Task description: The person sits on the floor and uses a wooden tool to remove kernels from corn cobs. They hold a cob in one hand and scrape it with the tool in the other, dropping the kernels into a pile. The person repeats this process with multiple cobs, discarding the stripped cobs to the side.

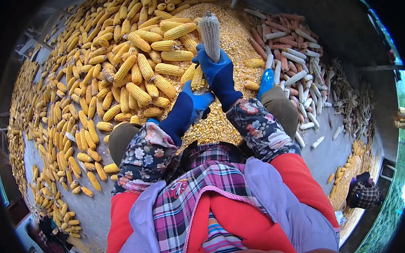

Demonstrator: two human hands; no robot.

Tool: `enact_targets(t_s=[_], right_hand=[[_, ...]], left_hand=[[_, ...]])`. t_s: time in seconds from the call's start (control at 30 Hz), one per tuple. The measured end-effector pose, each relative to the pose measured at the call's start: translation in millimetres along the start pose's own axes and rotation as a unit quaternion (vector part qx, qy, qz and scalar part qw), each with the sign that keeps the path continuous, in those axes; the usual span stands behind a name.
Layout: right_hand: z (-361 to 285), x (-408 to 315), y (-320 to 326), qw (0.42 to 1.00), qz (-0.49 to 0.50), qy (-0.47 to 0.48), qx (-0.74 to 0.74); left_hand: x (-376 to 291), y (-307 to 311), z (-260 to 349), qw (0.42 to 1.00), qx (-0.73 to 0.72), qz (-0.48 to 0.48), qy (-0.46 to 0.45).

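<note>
My right hand (216, 66), in a blue coated work glove, grips a pale bare corn cob (210, 38) that points away from me. Just below and to its left, my left hand (196, 101) in a matching glove is closed around a yellow ear of corn (198, 80). The ear's far end touches or nearly touches my right hand; its lower end is hidden in the left glove. Loose yellow kernels (209, 129) lie between my knees under both hands. A large heap of unshelled corn ears (135, 68) rises to the left and ahead.
Right of my blue boot (266, 80) lies a pile of red and white bare cobs (292, 54). Dry husks (352, 99) lie farther right. One person (363, 190) is beside another kernel heap (347, 184) at lower right; another person (48, 238) is at lower left.
</note>
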State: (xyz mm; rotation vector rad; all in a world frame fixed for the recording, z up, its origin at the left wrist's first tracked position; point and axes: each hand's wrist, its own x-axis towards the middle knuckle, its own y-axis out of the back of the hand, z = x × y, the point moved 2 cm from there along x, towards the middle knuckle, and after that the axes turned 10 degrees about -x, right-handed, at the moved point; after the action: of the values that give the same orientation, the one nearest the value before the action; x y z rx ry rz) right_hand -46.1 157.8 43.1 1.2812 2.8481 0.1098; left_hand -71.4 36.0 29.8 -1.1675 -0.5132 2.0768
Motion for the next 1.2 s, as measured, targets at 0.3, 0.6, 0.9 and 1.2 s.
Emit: enact_targets(t_s=[0.3,0.6,0.9,1.2], right_hand=[[-63.1,-1.8,20.8,0.983,-0.185,-0.004,-0.016],[-14.1,-1.2,6.6,0.982,0.028,0.086,-0.166],[-38.8,13.9,23.2,0.903,-0.256,-0.06,0.339],[-56.0,-4.2,19.2,0.932,-0.236,-0.027,0.275]], left_hand=[[-32.0,-7.7,30.6,0.985,0.131,0.009,-0.108],[8.8,1.3,-19.1,0.987,-0.12,-0.014,-0.102],[-78.9,-31.8,46.3,0.988,0.135,-0.068,-0.023],[-55.4,-9.8,35.1,0.995,-0.005,-0.087,0.048]])
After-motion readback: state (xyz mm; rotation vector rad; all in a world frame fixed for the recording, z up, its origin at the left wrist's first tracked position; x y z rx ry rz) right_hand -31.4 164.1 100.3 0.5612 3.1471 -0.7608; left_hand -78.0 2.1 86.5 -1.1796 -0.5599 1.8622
